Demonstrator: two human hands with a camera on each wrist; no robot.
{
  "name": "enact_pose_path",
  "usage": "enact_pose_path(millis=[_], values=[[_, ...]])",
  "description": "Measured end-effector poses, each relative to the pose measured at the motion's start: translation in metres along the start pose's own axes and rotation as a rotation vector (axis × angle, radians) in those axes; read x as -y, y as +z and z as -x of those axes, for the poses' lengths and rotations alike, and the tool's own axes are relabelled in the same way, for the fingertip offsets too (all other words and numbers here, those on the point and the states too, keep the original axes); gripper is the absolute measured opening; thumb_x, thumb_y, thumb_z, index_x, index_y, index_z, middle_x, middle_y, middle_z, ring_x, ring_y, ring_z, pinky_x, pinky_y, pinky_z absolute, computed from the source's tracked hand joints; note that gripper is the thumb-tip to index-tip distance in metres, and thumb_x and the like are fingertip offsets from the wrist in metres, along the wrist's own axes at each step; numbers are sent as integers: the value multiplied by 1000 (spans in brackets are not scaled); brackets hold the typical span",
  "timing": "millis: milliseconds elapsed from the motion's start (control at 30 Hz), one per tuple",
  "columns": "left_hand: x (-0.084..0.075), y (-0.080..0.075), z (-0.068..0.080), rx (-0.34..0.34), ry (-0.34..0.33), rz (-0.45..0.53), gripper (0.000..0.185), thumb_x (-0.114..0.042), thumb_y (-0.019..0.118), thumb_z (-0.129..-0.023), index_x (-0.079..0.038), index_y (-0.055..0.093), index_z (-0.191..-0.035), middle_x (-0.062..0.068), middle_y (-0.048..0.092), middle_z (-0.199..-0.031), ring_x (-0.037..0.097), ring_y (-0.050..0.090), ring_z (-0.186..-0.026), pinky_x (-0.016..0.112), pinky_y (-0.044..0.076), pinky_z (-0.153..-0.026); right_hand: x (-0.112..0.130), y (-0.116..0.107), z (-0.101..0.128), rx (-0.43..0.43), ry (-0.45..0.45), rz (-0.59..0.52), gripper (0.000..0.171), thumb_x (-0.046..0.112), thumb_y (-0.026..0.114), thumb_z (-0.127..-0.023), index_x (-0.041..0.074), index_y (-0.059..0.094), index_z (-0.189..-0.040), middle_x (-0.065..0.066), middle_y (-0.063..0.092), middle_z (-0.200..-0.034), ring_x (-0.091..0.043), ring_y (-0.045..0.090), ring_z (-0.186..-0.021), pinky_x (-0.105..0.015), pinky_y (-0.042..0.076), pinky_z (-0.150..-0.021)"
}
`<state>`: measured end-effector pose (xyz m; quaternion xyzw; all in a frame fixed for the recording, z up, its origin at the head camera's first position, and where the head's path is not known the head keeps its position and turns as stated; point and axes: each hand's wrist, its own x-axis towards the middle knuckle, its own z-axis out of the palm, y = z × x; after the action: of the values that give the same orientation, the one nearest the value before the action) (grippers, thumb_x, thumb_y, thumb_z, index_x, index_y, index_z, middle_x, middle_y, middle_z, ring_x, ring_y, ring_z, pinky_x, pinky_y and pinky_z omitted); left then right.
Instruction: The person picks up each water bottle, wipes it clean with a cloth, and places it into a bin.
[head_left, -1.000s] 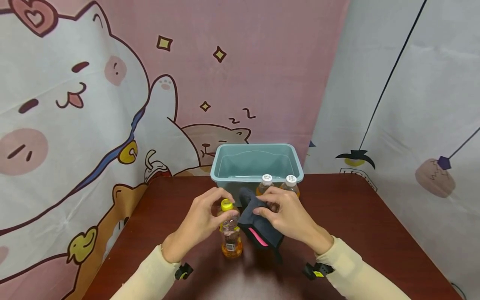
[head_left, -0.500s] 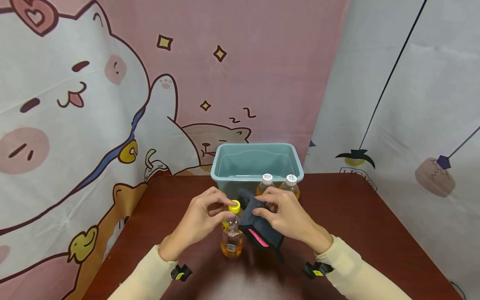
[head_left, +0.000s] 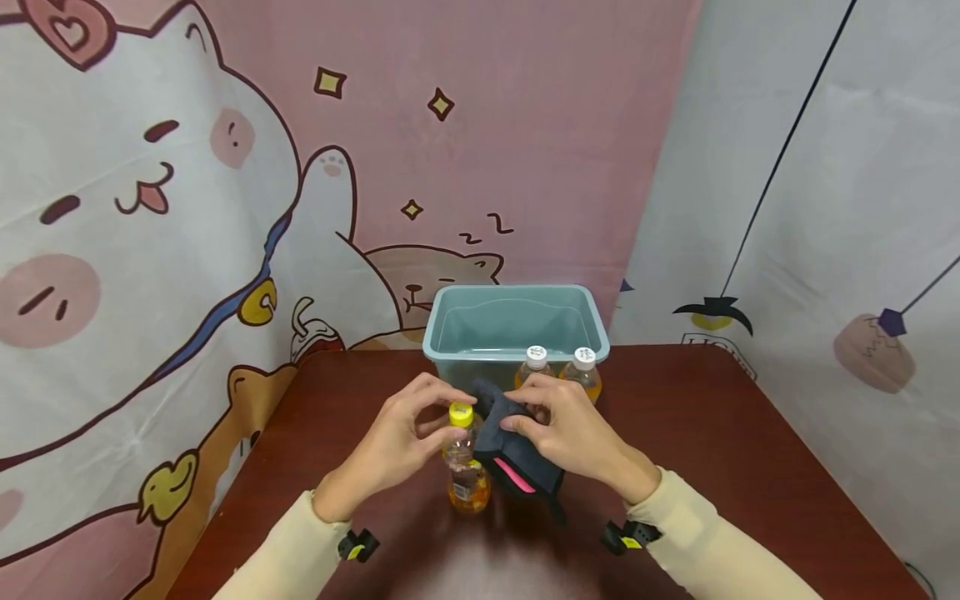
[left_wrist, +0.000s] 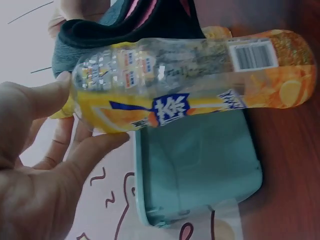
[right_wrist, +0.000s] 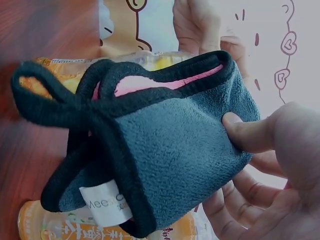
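Note:
By its yellow-capped top, my left hand (head_left: 397, 435) holds a clear plastic drink bottle (head_left: 470, 483) with orange-coloured liquid low inside. In the left wrist view the bottle's yellow and blue label (left_wrist: 170, 107) and barcode show, with thumb and fingers around the cap end. Just to its right, my right hand (head_left: 573, 425) pinches a folded dark grey cleaning cloth (head_left: 525, 454) between thumb and fingers. Its black edging, pink inner side, hanging loop (right_wrist: 37, 95) and white tag (right_wrist: 106, 204) face the right wrist camera. The cloth lies close against the bottle's side.
Behind the hands, a light blue-green plastic bin (head_left: 517, 358) stands at the back of the dark red wooden table (head_left: 720, 467). Two white-capped bottles (head_left: 583, 379) stand in front of it, partly behind the right hand. A cartoon-printed curtain (head_left: 525, 150) hangs behind the table.
The bottle's cap has shifted right, then slightly back left, and its tilt has changed with the left hand's fingers. The right hand and cloth have barely moved.

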<state>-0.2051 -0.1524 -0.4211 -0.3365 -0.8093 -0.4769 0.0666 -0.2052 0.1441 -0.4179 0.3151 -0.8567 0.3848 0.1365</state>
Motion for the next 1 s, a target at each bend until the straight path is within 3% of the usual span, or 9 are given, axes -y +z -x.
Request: enact_pose_path(millis=[167, 367, 700, 1000], values=[[5, 5, -7, 21, 61, -21, 45, -4, 91, -98, -22, 82, -138, 1, 69, -132, 19, 73, -128, 40, 68, -108, 1, -2, -3, 11, 0, 3, 33, 15, 92, -102, 14, 88, -134, 11, 71, -97, -6, 55, -75, -24, 51, -63], [9, 9, -16, 4, 129, -57, 41, 0, 92, -96, -20, 84, -131, 4, 72, -131, 21, 75, -120, 31, 71, -99, 3, 2, -10, 23, 7, 20, 34, 17, 92, -103, 13, 87, -136, 9, 71, -98, -7, 53, -76, -23, 49, -62], [1, 5, -19, -3, 139, -151, 38, 3, 95, -91, -17, 85, -121, 4, 76, -124, 21, 80, -112, 33, 72, -95, -1, 14, -10, 29, 13, 15, 31, 17, 92, -103, 7, 88, -132, 4, 73, -101, -3, 56, -78, -22, 53, -62], [-6, 1, -20, 12, 108, -185, 33, -2, 96, -92, -17, 87, -120, 2, 78, -120, 20, 82, -111, 27, 71, -92, -10, 20, 0, 2, 3, 18, 28, 17, 92, -103, 9, 89, -129, 6, 73, -98, 0, 54, -75, -22, 51, -64]])
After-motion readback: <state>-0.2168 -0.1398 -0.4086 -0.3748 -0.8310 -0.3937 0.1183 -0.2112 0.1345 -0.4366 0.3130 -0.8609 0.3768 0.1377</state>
